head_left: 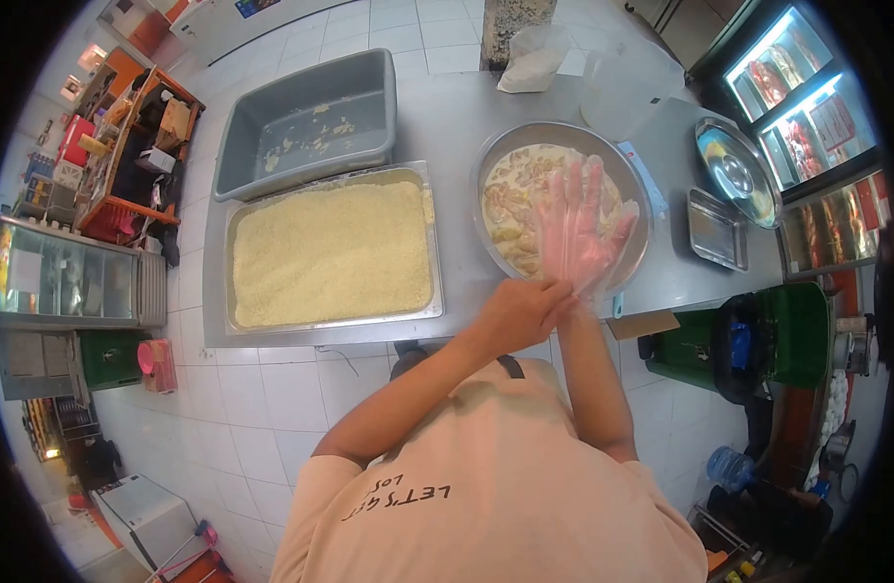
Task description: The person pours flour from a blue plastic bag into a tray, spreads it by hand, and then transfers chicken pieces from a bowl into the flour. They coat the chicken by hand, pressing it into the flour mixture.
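My right hand (578,225) wears a clear plastic glove (619,236) and is held with its fingers stretched out over a round metal bowl (643,243). Pieces of what looks like raw meat (505,206) lie in a pale, milky liquid in that bowl, partly hidden by the hand. At the right wrist, my left hand (526,313) is bare and closed, its fingers pinching the glove's cuff. To the left of the bowl, a rectangular metal tray (435,301) holds pale yellow crumbs (330,255).
A grey plastic tub (374,146) with scattered crumbs stands behind the tray. A bag of white powder (534,60) sits at the table's far edge. On the right are a small metal tray (716,230) and a round metal lid or platter (736,173). Green bins (690,345) stand beyond the table.
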A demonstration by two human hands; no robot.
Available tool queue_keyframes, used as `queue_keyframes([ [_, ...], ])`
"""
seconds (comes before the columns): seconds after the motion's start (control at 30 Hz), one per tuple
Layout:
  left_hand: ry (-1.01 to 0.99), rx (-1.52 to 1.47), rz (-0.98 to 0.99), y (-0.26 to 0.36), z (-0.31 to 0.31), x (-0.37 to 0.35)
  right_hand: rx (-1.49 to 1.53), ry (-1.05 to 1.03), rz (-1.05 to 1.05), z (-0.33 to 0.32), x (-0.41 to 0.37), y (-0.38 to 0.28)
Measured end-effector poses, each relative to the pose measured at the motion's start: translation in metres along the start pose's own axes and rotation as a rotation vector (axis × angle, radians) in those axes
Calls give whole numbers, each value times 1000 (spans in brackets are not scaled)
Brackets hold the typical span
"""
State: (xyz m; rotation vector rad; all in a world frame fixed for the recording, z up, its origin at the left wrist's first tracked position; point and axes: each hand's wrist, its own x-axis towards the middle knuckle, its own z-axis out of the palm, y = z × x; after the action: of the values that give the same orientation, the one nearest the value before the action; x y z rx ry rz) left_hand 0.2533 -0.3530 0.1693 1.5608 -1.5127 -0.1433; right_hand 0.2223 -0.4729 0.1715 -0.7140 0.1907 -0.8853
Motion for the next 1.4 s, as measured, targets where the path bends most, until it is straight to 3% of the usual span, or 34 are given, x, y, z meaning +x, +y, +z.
queue_keyframes([
  [0.1,-36,-160,52,6,-3,-4,81,-133,24,4,-5,2],
  [0.17,-21,-153,89,10,-5,-6,51,-318,215,-3,-6,5],
  [0.3,-60,-193,-10,5,-5,-18,-14,-271,213,-8,-4,0],
  [0.37,42,-112,-137,7,-8,-16,285,-37,46,0,-1,-10],
  [0.47,142,-51,-248,5,1,-7,353,6,-52,11,1,-21],
  [0.57,41,-40,-72,-16,4,-11,444,-82,-76,14,5,-25],
  [0.7,-16,-125,-36,-9,6,-15,477,-198,-38,15,2,-35],
  [0.8,-42,-150,56,-2,1,-16,378,-125,34,25,-3,-45],
  [0.87,-150,-56,79,-5,5,-18,-197,237,54,34,-3,-48],
  [0.93,-187,68,43,6,6,-16,-378,326,172,1,0,-39],
  [1.0,-228,185,11,23,-1,-6,-424,367,73,-27,10,-27],
  [1.03,-123,142,-51,35,-7,1,-472,410,-26,-37,15,-25],
  [1.07,-24,95,-112,43,-9,6,-475,419,-29,-36,16,-27],
  [1.13,-8,81,-151,47,-1,13,-802,421,-227,-34,9,-34],
  [1.17,16,77,-191,50,5,15,-815,450,-234,-35,5,-34],
  [1.2,-4,52,-175,47,13,11,-889,343,-264,-37,3,-33],
  [1.23,-81,64,-41,36,23,2,-965,234,-292,-39,1,-34],
  [1.27,-154,78,95,30,30,-3,-981,261,-303,-42,-1,-34],
  [1.4,-56,-4,168,31,26,-7,-1090,298,-291,-33,-12,-27],
])
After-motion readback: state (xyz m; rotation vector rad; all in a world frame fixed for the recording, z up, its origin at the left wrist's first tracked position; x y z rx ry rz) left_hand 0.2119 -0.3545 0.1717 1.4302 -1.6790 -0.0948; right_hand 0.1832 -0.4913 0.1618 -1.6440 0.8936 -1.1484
